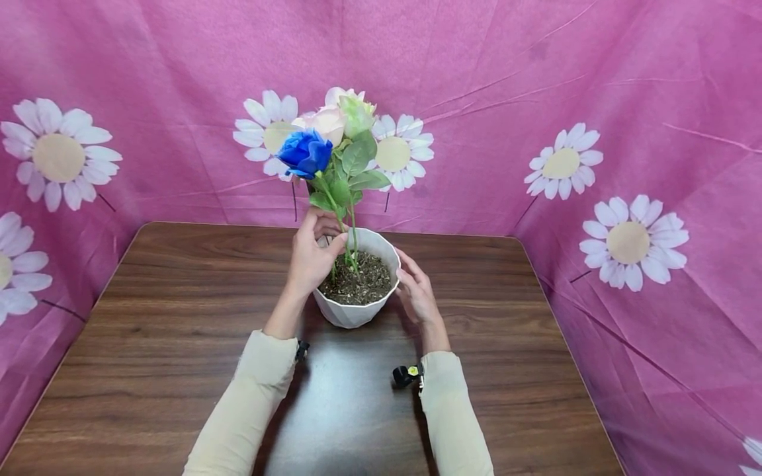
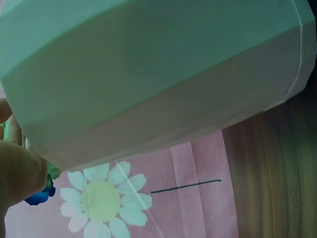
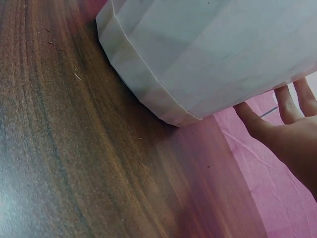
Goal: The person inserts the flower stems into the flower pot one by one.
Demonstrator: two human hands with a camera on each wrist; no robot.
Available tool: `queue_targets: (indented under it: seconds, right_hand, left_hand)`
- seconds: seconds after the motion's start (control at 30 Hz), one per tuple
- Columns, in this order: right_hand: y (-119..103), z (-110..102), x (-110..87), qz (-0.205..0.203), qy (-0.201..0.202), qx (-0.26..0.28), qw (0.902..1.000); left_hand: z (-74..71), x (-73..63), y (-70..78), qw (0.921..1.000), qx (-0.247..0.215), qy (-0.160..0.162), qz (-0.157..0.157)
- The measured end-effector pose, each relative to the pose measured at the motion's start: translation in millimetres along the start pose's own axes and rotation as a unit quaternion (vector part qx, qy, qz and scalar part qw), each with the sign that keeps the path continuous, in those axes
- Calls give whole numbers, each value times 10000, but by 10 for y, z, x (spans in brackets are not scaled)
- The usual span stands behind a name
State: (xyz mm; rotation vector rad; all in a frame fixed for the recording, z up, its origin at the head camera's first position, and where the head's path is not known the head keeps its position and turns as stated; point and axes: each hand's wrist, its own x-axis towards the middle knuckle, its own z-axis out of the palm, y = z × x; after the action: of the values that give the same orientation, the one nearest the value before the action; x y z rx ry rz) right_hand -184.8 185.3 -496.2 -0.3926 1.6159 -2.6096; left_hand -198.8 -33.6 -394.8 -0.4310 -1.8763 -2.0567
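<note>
A white faceted flowerpot (image 1: 355,316) filled with dark soil (image 1: 366,281) stands on the table in the head view. Several artificial flowers rise from it: a blue rose (image 1: 305,153) leaning left, pale pink blooms (image 1: 326,123) and a pale green one (image 1: 357,116), with green leaves below. My left hand (image 1: 312,251) reaches over the pot's left rim and pinches the blue rose's stem between thumb and fingers. With fingers extended, my right hand (image 1: 419,291) touches the pot's right side near the rim. The right wrist view shows those fingertips (image 3: 242,108) against the pot wall (image 3: 218,54).
The brown wood-grain table (image 1: 494,396) ends just behind the pot. Pink cloth (image 1: 464,59) printed with white daisies hangs along the back and both sides. Small black wrist cameras sit at both cuffs, one beside the right cuff (image 1: 406,376).
</note>
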Motion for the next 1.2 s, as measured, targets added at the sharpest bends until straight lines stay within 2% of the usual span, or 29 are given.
queue_targets:
  seconds: [0.13,0.3,0.63,0.9,1.1,1.2]
  right_hand:
    - [11,-6,-1,28,15,5,10000]
    - [15,-19,0,39,61,-61,10000]
    - [10,-1,-7,57,84,-77,9999]
    - [12,-10,-3,34,12,-101,9999]
    - [14,-12,5,56,19,-104,9999]
    - [13,-11,5,45,41,-124,9999]
  left_hand:
    - [33,3,-17,9986,511,-112,45]
    - [63,-1,-79,9923,1174,-355,192]
    - [137,-15,-81,9880,1390,-674,2]
    - [153,-23,-72,9749,2028,-909,-111]
    - [154,-14,-123,9675,2276,-1099,-56]
    - [152,-14,-127,9639,2345,-1251,-149]
